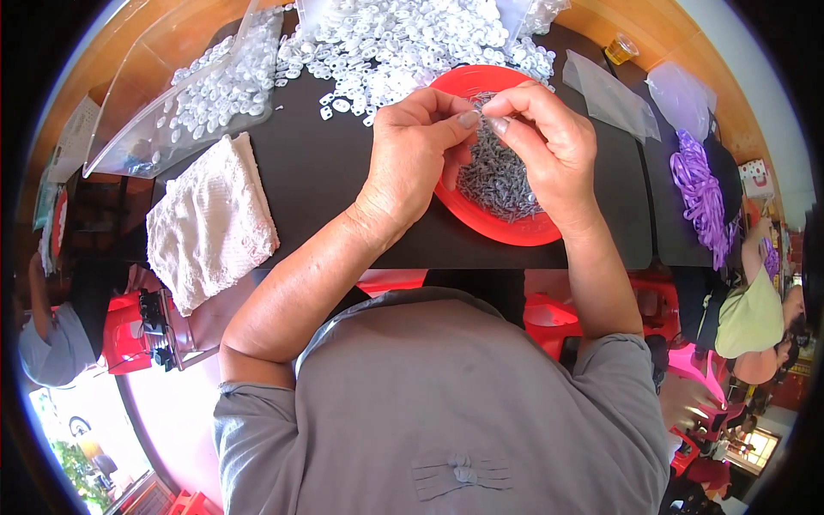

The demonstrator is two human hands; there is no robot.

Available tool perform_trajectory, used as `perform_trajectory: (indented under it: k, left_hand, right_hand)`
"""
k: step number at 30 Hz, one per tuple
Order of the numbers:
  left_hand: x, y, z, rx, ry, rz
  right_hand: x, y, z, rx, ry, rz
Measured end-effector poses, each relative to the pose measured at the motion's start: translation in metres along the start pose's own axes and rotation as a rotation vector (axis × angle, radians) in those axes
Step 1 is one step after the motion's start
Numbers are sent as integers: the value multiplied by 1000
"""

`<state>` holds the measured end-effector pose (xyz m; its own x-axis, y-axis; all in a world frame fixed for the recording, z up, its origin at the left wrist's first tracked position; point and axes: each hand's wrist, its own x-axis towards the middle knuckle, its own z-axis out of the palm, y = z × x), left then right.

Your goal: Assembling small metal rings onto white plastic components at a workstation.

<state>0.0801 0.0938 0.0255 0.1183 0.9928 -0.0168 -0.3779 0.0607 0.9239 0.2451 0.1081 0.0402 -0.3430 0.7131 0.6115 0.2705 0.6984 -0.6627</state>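
Observation:
My left hand (418, 144) and my right hand (549, 137) meet over a red bowl (506, 233), thumbs and forefingers pinched close together. Something small and pale shows between the fingertips, too small to name. Below them the bowl holds a heap of small grey screw-like pieces (502, 182). Just behind the hands spreads a large pile of small white oval plastic pieces with holes (386, 47), some lying loose near my left knuckles.
At the left, a clear plastic container (129, 142) holds more white pieces, and a pale towel (215, 219) hangs over the black table's (318, 184) front edge. To the right are a clear plastic bag (609, 94), a yellow cup (621, 49) and purple straps (699, 193). Other people sit at both sides.

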Motion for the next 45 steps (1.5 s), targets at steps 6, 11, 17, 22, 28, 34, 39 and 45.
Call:
perform_trajectory:
  k: [6, 11, 17, 22, 28, 34, 39, 45]
  left_hand:
    - [-1, 0, 2, -17, 14, 1]
    - [-5, -5, 6, 98, 44, 67]
    - [-5, -7, 6, 29, 84, 100]
    - [-5, -6, 4, 18, 103, 203]
    - [-5, -11, 4, 144, 62, 368]
    - [-1, -16, -2, 398, 11, 634]
    - [-10, -5, 9, 200, 35, 402]
    - [-3, 3, -2, 167, -90, 73]
  right_hand:
    - [1, -1, 2, -18, -6, -21]
    - [-2, 3, 5, -83, 10, -125]
    - [-6, 4, 13, 8, 93, -66]
    - [-3, -1, -2, 106, 37, 156]
    - [-1, -4, -11, 104, -87, 320]
    - [-1, -13, -11, 221, -108, 392]
    - [-4, -12, -11, 162, -85, 381]
    - [-7, -5, -9, -79, -9, 25]
